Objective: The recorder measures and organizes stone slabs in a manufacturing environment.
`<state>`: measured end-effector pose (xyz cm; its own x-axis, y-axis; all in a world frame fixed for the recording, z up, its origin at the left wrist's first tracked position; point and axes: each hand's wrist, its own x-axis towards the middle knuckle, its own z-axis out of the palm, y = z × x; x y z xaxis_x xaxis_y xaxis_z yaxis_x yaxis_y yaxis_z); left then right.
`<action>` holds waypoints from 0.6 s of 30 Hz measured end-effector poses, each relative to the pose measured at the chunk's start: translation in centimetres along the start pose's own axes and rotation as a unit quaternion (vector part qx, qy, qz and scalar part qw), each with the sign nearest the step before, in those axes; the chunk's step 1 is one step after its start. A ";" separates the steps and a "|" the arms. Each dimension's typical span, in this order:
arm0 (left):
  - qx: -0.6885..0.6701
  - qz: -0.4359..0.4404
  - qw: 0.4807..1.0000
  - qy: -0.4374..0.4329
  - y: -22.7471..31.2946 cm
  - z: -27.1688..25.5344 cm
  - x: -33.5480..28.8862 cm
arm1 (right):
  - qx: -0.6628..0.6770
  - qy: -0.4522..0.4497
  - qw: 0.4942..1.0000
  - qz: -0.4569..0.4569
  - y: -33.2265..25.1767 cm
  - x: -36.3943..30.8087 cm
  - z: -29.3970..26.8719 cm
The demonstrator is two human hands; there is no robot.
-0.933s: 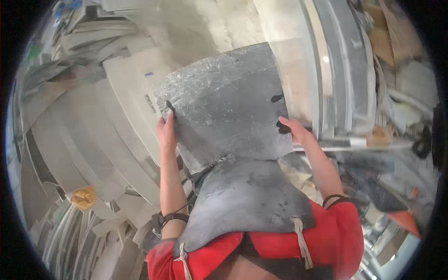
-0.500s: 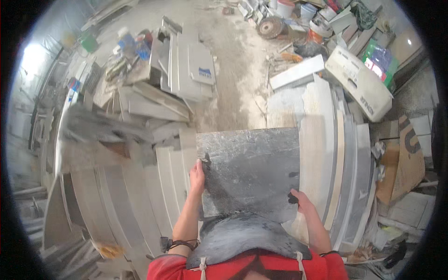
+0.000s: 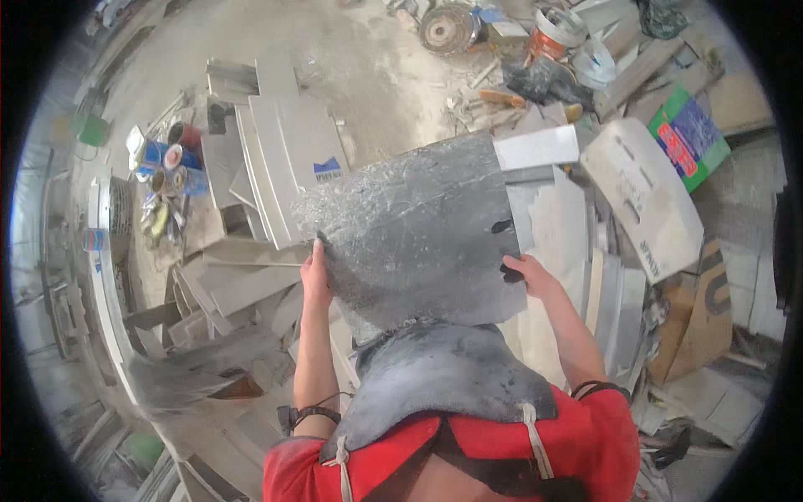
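Note:
A large dark grey slab (image 3: 418,226) with pale scuffs spans the space in front of my body, held by both hands. My left hand (image 3: 316,276) grips its left edge, thumb on the upper face and fingers hidden beneath. At the right edge my right hand (image 3: 532,274) holds on the same way, next to black patches on the slab. The slab's near edge lies close to the grey apron (image 3: 452,368) on my chest; I cannot tell whether they touch.
Upright panels (image 3: 293,142) lean in a stack ahead on the left, near several cans (image 3: 171,159). To the right stand more sheets (image 3: 556,226), a long white box (image 3: 640,188) and a brown cardboard box (image 3: 690,309). Rubble, buckets (image 3: 556,33) and a round disc (image 3: 447,29) lie at the far right.
The slab has risen and shifted left and farther from me, tilting, with both hands still on it. My view has turned, so the surrounding stacks sit differently.

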<state>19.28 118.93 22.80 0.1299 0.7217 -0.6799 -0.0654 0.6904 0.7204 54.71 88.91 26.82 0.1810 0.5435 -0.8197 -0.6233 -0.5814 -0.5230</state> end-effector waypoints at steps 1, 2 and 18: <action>-0.017 -0.017 0.999 -0.040 2.7 0.7 1.4 | -0.020 -0.016 1.000 0.000 -3.5 1.6 0.7; -0.035 -0.031 0.996 -0.080 5.6 1.8 2.9 | -0.041 -0.032 0.999 -0.003 -7.2 3.1 1.5; 0.085 0.008 0.989 -0.117 34.9 20.0 24.2 | 0.015 0.019 0.991 -0.133 -38.5 16.0 9.9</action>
<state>39.92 159.52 34.17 0.3570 0.6876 -0.6323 0.0962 0.6462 0.7571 74.05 125.94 36.13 0.3710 0.6514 -0.6619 -0.5714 -0.4018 -0.7156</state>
